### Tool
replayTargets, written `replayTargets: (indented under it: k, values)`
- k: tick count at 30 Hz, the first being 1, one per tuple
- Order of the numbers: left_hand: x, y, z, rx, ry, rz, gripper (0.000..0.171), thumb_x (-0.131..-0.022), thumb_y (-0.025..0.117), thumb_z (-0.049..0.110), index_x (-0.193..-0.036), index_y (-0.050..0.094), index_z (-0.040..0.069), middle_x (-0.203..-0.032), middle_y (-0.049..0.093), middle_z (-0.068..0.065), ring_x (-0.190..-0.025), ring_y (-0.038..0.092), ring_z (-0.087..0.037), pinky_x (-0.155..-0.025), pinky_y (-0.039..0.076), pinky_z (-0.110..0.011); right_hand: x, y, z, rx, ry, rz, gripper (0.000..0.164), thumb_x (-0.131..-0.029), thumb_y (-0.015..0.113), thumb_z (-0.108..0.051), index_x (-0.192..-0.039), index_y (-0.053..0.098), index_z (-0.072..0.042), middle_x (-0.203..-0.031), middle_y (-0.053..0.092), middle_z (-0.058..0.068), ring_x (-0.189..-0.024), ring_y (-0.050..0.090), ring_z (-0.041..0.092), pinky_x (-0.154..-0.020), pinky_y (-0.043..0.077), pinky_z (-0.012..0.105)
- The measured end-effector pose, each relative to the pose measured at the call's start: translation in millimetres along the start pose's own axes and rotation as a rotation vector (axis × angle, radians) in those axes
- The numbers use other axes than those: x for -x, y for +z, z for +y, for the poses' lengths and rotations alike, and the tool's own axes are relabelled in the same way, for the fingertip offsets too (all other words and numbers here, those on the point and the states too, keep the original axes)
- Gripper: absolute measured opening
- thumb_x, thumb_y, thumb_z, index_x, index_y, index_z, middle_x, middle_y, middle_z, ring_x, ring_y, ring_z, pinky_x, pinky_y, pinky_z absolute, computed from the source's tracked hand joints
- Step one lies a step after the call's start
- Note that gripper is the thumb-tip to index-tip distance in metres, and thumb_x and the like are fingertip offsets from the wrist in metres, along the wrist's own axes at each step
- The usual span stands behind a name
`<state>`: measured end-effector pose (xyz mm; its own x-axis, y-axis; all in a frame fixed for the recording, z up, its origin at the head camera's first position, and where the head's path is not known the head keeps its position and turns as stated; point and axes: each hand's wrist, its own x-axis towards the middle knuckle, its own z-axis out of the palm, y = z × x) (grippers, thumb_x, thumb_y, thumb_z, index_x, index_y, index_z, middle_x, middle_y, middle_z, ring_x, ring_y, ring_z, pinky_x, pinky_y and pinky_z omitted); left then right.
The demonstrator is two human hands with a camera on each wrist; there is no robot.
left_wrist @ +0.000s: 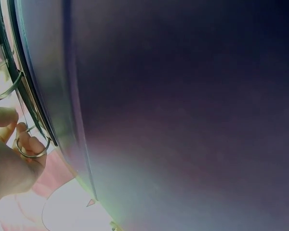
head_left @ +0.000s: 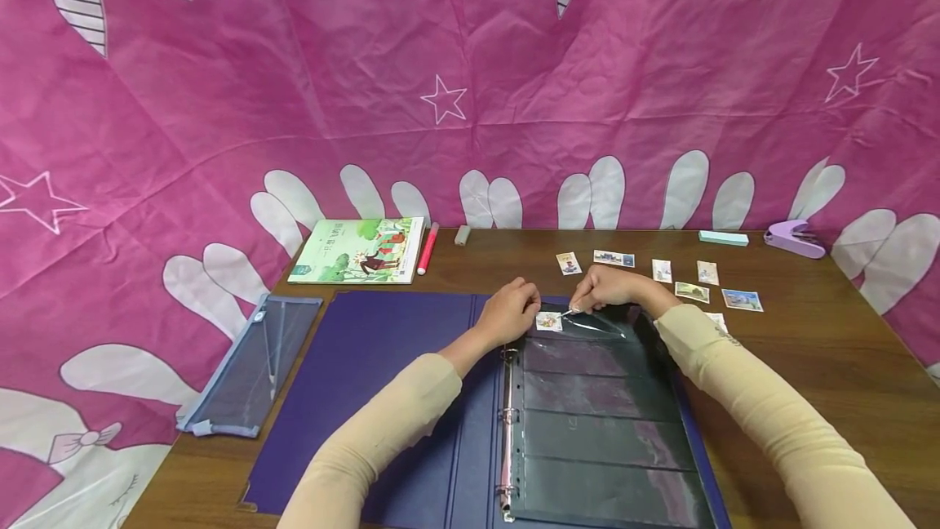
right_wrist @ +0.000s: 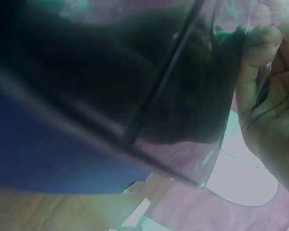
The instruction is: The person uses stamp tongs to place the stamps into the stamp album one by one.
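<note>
Above the binder (head_left: 382, 337), the left hand (head_left: 509, 313) is bending its fingers beside the plastic page (head_left: 602, 433); whether they are pinching it, I cannot tell. A stamp (head_left: 548, 322) is lying at the top pocket (head_left: 598, 326), inside or outside being unclear. The right hand (head_left: 608, 286) is gripping a thin tool (head_left: 567, 313), mostly hidden. The right sleeve (head_left: 742, 382) is partly covering another stamp (head_left: 717, 319).

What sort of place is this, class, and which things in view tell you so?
Most likely a desk used for stamp collecting or crafts. The clues are the brown wood-grain tabletop, the open dark-blue ring binder, and the small rectangular printed paper stamps beyond and beside it.
</note>
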<state>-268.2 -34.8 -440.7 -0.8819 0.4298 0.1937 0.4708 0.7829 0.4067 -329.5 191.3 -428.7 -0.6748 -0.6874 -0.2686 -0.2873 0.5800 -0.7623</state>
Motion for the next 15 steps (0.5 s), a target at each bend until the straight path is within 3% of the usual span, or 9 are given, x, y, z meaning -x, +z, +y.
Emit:
replayTargets:
  k: [15]
  values:
    - [-0.4, 3.3, -1.0, -0.022, 0.015, 0.02, 0.007, -0.088, 0.058, 0.017, -0.09, 0.064, 0.014, -0.088, 0.058, -0.001, -0.076, 0.056, -0.013, -0.062, 0.041, -0.023, -0.3, 4.1, -3.1, -0.026, -0.015, -0.032, 0.019, -0.082, 0.067, -0.012, -0.092, 0.073, 0.004, -0.069, 0.062, 0.001, -0.055, 0.049, 0.004, -0.051, 0.038, 0.019]
